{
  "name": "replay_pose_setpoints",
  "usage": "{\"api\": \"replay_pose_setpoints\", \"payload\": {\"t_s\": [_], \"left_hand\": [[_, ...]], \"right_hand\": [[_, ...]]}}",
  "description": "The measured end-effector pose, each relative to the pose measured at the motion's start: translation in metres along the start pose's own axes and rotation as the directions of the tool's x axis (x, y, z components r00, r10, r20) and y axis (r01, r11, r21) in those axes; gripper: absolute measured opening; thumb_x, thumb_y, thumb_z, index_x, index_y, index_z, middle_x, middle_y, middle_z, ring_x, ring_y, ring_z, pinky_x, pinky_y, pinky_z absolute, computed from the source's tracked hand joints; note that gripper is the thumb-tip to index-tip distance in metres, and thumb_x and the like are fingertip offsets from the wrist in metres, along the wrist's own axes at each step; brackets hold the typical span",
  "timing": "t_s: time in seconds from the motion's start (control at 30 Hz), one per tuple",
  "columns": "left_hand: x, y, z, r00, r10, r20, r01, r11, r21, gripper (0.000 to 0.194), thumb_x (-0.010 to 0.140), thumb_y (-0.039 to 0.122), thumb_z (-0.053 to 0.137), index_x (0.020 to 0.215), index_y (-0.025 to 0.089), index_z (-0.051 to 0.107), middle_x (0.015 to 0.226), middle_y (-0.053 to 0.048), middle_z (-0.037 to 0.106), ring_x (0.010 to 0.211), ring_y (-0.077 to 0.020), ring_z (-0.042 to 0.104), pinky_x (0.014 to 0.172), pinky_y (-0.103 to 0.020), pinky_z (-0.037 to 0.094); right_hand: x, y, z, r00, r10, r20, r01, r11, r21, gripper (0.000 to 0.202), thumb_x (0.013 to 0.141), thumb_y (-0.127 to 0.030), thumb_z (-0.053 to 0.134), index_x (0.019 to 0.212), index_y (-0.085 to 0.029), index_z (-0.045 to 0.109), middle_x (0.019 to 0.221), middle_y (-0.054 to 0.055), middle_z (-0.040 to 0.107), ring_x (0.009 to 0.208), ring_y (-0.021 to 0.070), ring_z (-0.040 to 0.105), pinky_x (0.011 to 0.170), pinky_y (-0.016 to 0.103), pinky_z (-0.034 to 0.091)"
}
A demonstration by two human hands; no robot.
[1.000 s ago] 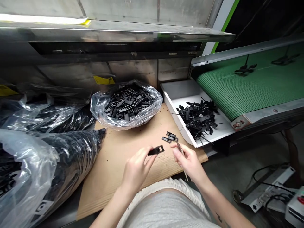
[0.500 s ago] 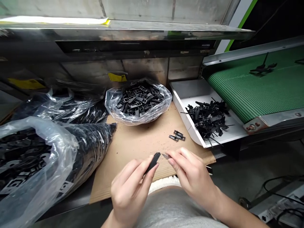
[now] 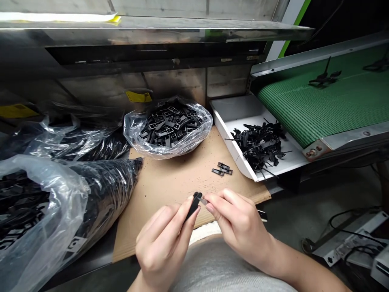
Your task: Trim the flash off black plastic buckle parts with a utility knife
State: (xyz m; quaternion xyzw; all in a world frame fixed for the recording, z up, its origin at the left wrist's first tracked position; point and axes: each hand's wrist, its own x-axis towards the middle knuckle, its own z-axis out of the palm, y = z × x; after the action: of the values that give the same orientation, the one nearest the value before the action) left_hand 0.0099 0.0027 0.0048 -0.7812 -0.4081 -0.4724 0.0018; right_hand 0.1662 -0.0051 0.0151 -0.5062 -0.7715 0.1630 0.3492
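Cardboard (image 3: 164, 178): a brown sheet scattered with dark crumbs; an open clear bag (image 3: 165, 153) full of black parts sits at its far side.
Left side: bulging plastic bags (image 3: 114, 184) packed with more black parts.
Conveyor (image 3: 328, 109): a green belt at right, its end over a white tray (image 3: 223, 127) with a tangled black heap (image 3: 259, 148).
Shelf (image 3: 167, 37): a metal ledge running across the back.
Loose clips (image 3: 222, 168): a small cluster lying on the cardboard near the tray, beyond the right hand (image 3: 241, 219).
Held clip (image 3: 191, 209): tilted between the thumb and fingers of the left hand (image 3: 164, 239), its upper end sticking out toward the right hand.
Left grip: closed, pinching the clip.
Right grip: closed around a knife, blade (image 3: 202, 200) pointing at the clip's upper end; whether the edge touches, I cannot tell.
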Motion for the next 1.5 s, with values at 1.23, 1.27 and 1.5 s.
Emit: {"api": "replay_pose_setpoints", "payload": {"t_s": [1.23,1.27,1.5], "left_hand": [[-0.003,0.003,-0.003,0.996,-0.080,0.035,0.082,0.995,-0.059,0.025,0.071,0.004,0.063,0.094,0.014,0.063,0.072,-0.001,0.063,0.059,-0.0093,0.058,0.059,-0.021,0.049],[-0.003,0.003,-0.002,0.996,-0.082,0.037,0.084,0.995,-0.061,0.026,0.071,0.003,0.063,0.094,0.014,0.063,0.072,-0.001,0.063,0.058,-0.0091,0.057,0.058,-0.020,0.049],[-0.003,0.000,-0.005,0.952,-0.261,0.159,0.289,0.939,-0.186,0.020,0.073,0.009,0.062,0.090,0.020,0.065,0.070,0.002,0.061,0.054,-0.0067,0.053,0.051,-0.017,0.045]], "right_hand": [[0.026,0.008,-0.001,0.929,0.277,0.247,-0.371,0.705,0.604,0.013,0.078,-0.029,0.057,0.079,-0.017,0.063,0.074,0.000,0.058,0.071,0.0129,0.053,0.063,0.024,0.043],[0.030,0.006,-0.001,0.920,0.267,0.285,-0.390,0.684,0.617,0.012,0.078,-0.026,0.056,0.074,-0.017,0.062,0.070,-0.001,0.056,0.068,0.0118,0.052,0.061,0.023,0.042],[0.036,0.015,0.006,0.873,0.242,0.423,-0.485,0.527,0.698,0.024,0.079,-0.024,0.053,0.057,-0.014,0.053,0.054,-0.005,0.044,0.047,0.0049,0.035,0.043,0.018,0.026]]}}
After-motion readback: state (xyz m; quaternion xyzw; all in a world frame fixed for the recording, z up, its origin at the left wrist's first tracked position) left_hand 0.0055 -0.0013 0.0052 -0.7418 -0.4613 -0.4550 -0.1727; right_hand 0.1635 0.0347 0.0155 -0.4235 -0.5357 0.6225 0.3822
